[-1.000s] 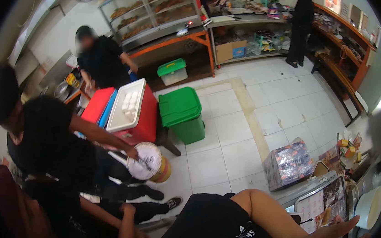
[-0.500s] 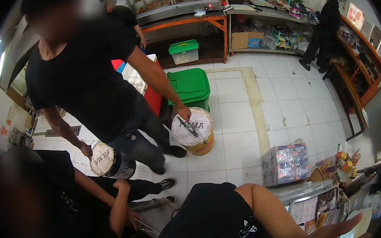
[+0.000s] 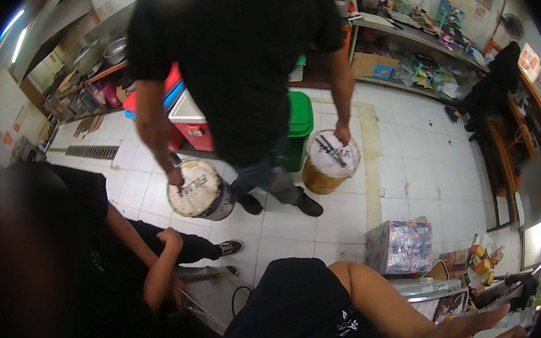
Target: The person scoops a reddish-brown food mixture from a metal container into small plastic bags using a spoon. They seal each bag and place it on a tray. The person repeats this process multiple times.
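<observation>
Right hand spread near a silver-rimmed tray

In the head view, we see our right hand [image 3: 470, 330] at the near right, partly cut off by the lower edge, its fingers loosely spread and nothing visible in its grasp. The silver-rimmed tray [image 3: 436, 295] lies just beyond; we cannot tell whether they touch. Our left hand is out of sight, so its state is unknown to us. Farther off stands a plastic-wrapped box [image 3: 399, 248]. At the centre, a co-worker [image 3: 229, 75] grips two lidded buckets, dark blue [image 3: 218, 203] left and yellow [image 3: 323, 175] right.
</observation>
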Motion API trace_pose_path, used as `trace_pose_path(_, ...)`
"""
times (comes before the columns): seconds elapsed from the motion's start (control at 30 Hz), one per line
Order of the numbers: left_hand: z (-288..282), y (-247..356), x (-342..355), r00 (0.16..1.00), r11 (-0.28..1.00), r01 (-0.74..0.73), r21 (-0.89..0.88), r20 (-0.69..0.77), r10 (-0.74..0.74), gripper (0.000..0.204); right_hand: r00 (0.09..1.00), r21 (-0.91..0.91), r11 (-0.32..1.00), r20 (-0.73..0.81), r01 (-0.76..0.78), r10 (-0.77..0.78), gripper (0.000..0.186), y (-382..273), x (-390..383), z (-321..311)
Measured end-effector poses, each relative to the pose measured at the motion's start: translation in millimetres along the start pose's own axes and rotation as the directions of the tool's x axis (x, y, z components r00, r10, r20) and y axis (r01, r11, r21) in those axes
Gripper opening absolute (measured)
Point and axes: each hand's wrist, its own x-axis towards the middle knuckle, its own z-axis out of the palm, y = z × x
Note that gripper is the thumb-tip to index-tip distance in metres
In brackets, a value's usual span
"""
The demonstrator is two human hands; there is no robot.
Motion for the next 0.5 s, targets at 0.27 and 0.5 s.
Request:
trace_pose_path(0.27, -18.0, -33.2, -174.5, 0.695, 0.740, 0.650, -0.172, -0.258, -0.671, 0.055, 1.000, -0.011, 1.000, -0.004, 0.020, -0.020, 0.031, 11.2, 16.5, -12.1)
trace_pose_path(0.5, 75.2, -120.4, -447.3, -0.450, -0.281, 0.796, -0.536, -0.213, -0.867, 0.077, 1.000, -0.010, 1.000, -0.016, 0.006, -0.006, 0.033, 17.0, 19.6, -19.2)
